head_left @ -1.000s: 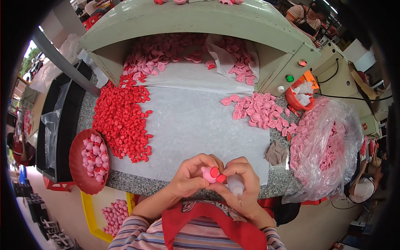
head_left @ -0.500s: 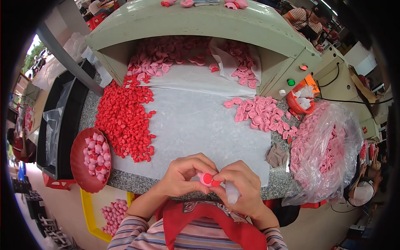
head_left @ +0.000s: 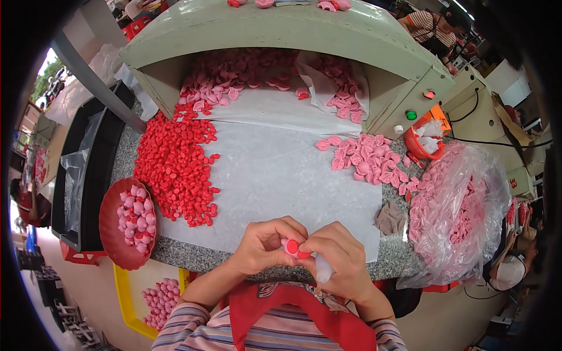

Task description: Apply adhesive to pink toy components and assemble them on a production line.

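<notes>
In front of my chest, my left hand (head_left: 266, 243) is closed on a small pink plastic piece (head_left: 285, 241) with round red parts (head_left: 292, 247). My right hand (head_left: 345, 257) meets it there, thumb and forefinger pinching at a red part. A translucent white squeeze bottle (head_left: 324, 270) is tucked in that same hand, pointing down toward me. The fingers partly hide how the pieces fit together. Left of my hands lies a big heap of small red plastic parts (head_left: 175, 169). Curved pink shells (head_left: 372, 158) are spread on the white paper (head_left: 281, 175) to the right.
A red bowl (head_left: 111, 240) of pink-and-red pieces stands at left, above a yellow tray (head_left: 124, 298). Ahead, a pale green hooded machine (head_left: 269, 29) covers more pink shells. At right are a clear bag (head_left: 492, 193) of shells, a grey cloth (head_left: 390, 218) and an orange basket (head_left: 413, 140).
Both hands stay together in nearly the same place, with slight finger movement around the pink and red piece. The squeeze bottle has shifted a little toward the left.
</notes>
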Demonstrator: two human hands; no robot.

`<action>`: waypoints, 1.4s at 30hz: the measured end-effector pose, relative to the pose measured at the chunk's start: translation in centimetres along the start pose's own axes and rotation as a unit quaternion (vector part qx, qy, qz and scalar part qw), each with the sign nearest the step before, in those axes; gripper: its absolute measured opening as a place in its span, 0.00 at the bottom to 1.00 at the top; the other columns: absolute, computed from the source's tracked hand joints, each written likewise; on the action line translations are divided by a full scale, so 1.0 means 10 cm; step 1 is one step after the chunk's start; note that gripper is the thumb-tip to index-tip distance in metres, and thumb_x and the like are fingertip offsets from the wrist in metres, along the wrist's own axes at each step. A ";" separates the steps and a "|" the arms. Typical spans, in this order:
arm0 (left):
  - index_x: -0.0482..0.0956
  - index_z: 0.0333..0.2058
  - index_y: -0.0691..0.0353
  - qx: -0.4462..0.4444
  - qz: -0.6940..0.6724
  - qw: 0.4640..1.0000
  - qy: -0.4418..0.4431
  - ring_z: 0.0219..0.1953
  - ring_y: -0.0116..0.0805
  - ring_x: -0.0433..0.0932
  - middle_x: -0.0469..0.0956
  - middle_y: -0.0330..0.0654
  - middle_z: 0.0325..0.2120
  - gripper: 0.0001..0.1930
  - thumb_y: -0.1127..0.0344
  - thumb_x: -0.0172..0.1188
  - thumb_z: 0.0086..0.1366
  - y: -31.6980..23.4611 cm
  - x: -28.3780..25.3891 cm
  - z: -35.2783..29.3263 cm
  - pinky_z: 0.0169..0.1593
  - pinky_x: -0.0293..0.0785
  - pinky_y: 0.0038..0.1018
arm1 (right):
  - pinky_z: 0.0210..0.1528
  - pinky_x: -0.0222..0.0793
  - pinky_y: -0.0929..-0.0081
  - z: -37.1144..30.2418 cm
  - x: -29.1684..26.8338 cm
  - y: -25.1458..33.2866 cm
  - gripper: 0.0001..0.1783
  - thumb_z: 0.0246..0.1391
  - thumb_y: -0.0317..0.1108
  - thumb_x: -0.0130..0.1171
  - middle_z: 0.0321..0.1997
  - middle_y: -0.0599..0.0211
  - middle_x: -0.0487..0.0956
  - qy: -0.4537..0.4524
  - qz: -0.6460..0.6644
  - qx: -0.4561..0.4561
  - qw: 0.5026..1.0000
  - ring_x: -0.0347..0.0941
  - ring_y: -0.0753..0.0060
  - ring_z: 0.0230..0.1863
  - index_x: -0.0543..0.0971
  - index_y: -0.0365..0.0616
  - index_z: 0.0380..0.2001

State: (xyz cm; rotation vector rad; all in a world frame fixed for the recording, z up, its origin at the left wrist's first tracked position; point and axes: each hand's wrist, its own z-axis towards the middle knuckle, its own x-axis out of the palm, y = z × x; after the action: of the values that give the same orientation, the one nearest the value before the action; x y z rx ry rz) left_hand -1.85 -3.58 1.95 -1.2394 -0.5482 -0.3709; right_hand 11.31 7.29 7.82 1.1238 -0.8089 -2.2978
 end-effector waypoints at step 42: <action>0.70 0.32 0.58 0.028 -0.083 0.991 -0.103 0.38 0.30 0.67 0.69 0.40 0.30 0.13 0.62 0.62 0.51 0.14 0.14 0.11 0.59 0.49 0.39 | 0.27 0.63 0.79 -0.19 0.26 -0.12 0.11 0.33 0.19 0.64 0.26 0.62 0.72 -0.167 0.089 0.093 0.977 0.67 0.72 0.26 0.74 0.39 0.23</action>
State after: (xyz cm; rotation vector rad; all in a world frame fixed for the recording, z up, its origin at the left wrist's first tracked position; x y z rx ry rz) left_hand -0.18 -2.08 1.88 -1.1879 -0.8368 -0.3654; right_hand 11.27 5.99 4.63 0.7060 -1.2206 -2.3245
